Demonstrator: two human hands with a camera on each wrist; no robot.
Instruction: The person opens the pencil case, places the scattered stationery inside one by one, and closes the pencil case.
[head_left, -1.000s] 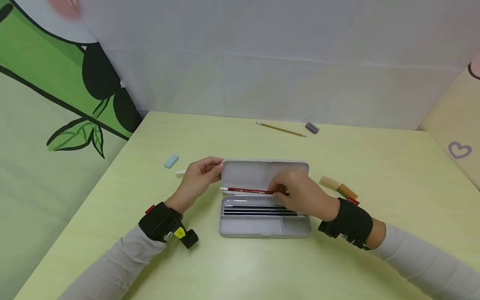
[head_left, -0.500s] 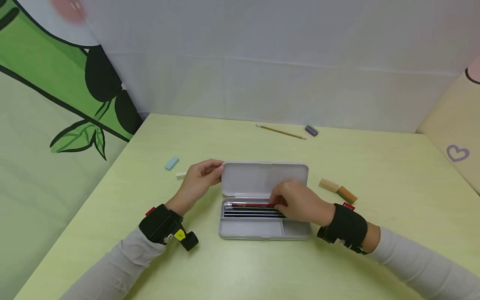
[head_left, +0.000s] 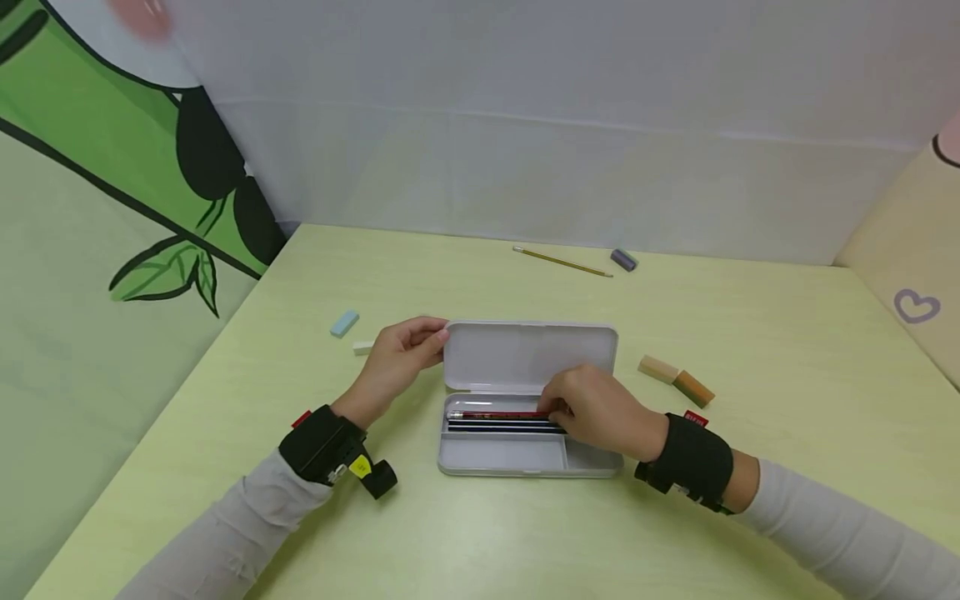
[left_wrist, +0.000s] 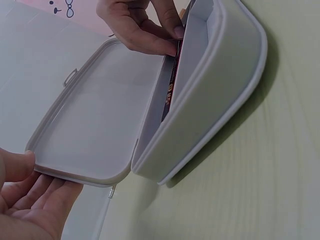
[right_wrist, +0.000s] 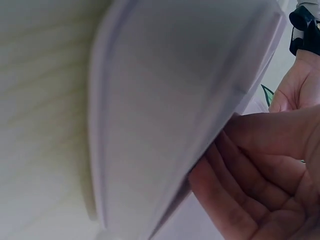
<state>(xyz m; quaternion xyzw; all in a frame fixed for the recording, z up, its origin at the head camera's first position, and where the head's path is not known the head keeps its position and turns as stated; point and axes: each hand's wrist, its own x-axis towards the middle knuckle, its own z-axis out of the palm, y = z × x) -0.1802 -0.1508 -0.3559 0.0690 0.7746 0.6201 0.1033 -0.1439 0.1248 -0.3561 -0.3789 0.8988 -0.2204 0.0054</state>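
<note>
A pale grey pencil case lies open on the table, its lid tilted up at the back. My left hand holds the lid's left corner; in the left wrist view the thumb is on the inner side and the fingers are behind. My right hand reaches into the long rear compartment and pinches a red pencil with an eraser end pointing left. Dark striped pencils lie beside it in the same compartment. The red pencil's right part is hidden by the right hand.
Behind the case lie a yellow pencil and a small dark grey block. To the right are a tan block and an orange-brown block. A light blue block and a white block sit at left.
My right hand has brought the red pencil down from in front of the lid into the rear compartment, alongside the dark pencils. The left hand has stayed at the lid's corner.
</note>
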